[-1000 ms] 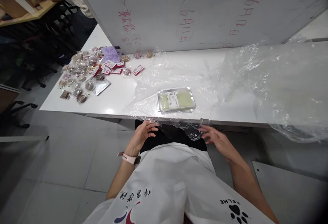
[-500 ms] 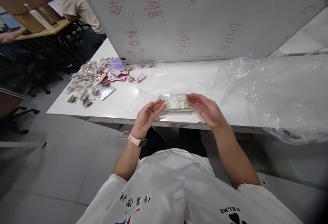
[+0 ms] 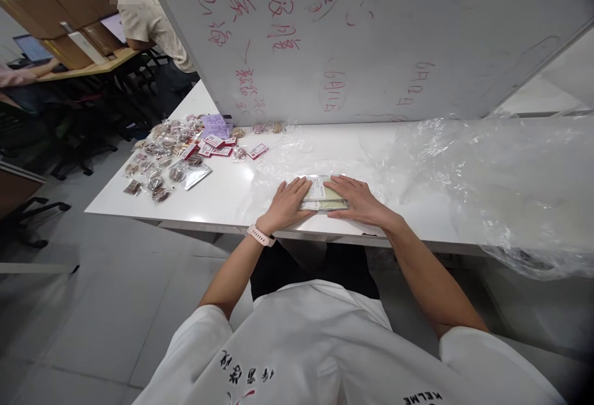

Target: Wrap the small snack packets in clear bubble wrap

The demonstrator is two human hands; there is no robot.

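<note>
A flat pale-green packet (image 3: 332,193) in clear plastic, with a white label, lies on the white table close to its front edge. My left hand (image 3: 288,204), a pale pink watch band on its wrist, rests palm down over the packet's left end. Its fingers are stretched onto the top, with the thumb near the front side. Over the right end lies my right hand (image 3: 359,202), fingers extended across the top and thumb along the front. Both hands touch the packet, their fingers spread rather than wrapped round it. The packet's two ends are partly hidden beneath them.
Several small wrapped items (image 3: 160,161) cluster on the table's left, beside red-and-white boxes (image 3: 214,145) and a purple packet (image 3: 216,125). Clear plastic sheeting (image 3: 524,188) covers the right side and hangs over the edge. A whiteboard (image 3: 371,40) stands behind. Another person (image 3: 155,25) sits far left.
My hands have turned from palms facing inward at the packet's ends to palms down on top of it. The camera view has shifted slightly.
</note>
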